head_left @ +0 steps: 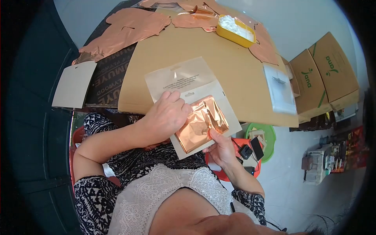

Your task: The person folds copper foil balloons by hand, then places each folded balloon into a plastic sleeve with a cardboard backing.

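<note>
Your worktop (117, 74) is a dark board printed with pale lettering, and most of it is covered by a large sheet of brown cardboard (219, 70). On that cardboard you have a yellow tray (236, 31) of white material at the far edge, a clear plastic sleeve (280, 92) near the right edge, and an empty clear pouch (176, 76) close to you. Flat copper foil shapes (125, 29) spread across the far left and far right. A grey card (74, 84) overhangs the left edge. Beyond, brown cartons (329, 74) stand on the floor (290, 184).
</note>
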The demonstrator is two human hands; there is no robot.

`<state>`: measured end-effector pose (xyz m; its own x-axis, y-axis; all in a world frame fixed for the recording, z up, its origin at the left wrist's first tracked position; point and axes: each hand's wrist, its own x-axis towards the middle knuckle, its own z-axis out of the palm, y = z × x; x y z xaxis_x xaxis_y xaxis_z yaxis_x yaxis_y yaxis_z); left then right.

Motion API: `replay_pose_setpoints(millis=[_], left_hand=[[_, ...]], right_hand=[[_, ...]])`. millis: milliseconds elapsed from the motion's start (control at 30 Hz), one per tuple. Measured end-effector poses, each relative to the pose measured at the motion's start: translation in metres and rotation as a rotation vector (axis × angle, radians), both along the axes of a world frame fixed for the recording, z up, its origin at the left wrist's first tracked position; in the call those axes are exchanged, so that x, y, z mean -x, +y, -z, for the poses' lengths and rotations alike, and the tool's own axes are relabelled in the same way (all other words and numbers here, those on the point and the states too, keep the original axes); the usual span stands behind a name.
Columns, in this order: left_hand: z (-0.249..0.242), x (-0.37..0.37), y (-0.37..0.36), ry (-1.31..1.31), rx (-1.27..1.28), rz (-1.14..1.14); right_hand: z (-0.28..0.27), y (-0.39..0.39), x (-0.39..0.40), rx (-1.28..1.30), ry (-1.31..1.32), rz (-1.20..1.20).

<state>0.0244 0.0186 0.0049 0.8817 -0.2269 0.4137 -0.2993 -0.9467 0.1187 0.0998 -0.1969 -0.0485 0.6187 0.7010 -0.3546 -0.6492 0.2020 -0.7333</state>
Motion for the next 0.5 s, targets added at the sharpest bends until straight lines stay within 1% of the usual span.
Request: replay_pose_setpoints(millis=[100,200,300,400,467,500], left_hand=[[0.004,0.001,0.001,-0.033,0.017,0.031],[0.003,0.003,0.005,-0.011,-0.008,0.034],[0.014,0.008,0.016,-0.019,0.087,-0.013],[0.007,0.022,0.025,-0.16,0.193,-0.245],[0.016,0.032,0.023,-0.187,0.558,-0.517],[0.021,0.036,0.022,-0.205,0.742,-0.651]], right_hand=[[0.002,0.006,0.005,-0.014,-0.014,0.004],[0.012,0.009,0.009,-0.062,-0.01,-0.015],[0.026,0.014,0.008,-0.108,-0.043,-0.037],[0.031,0.018,0.008,-0.107,-0.076,-0.04],[0.032,0.023,0.007,-0.127,-0.094,-0.02],[0.021,0.028,0.011,-0.117,-0.082,0.033]])
